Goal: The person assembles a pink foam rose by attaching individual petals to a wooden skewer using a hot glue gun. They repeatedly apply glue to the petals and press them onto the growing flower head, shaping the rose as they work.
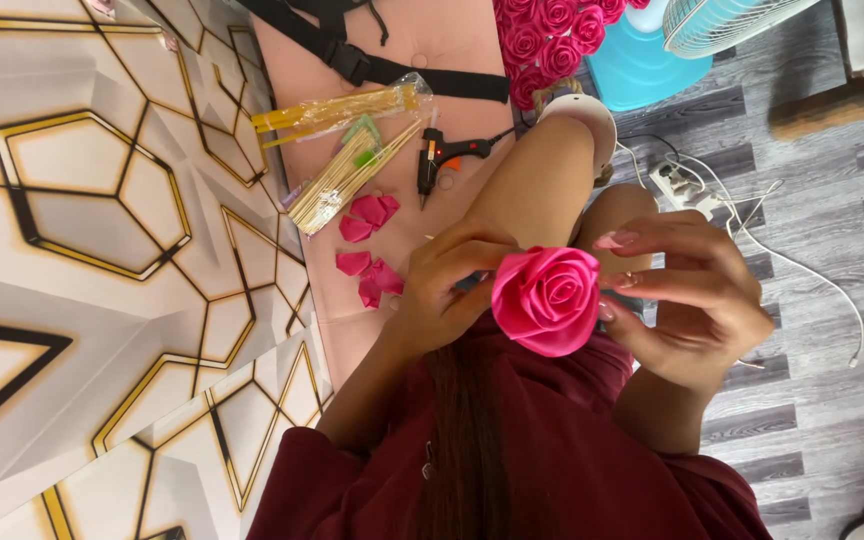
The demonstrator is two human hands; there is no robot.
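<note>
Pink satin rose (547, 298) sits between your hands: left hand (452, 290) curls around its left edge, right hand (697, 300) pinches its right edge with fingertips. Just left of your left hand, loose pink petals (367, 250), then wooden sticks (344, 180) and a glue gun (442, 155) on the pink surface (432, 60). Right of your right hand: open grey wood floor (822, 200), white cable (812, 270).
</note>
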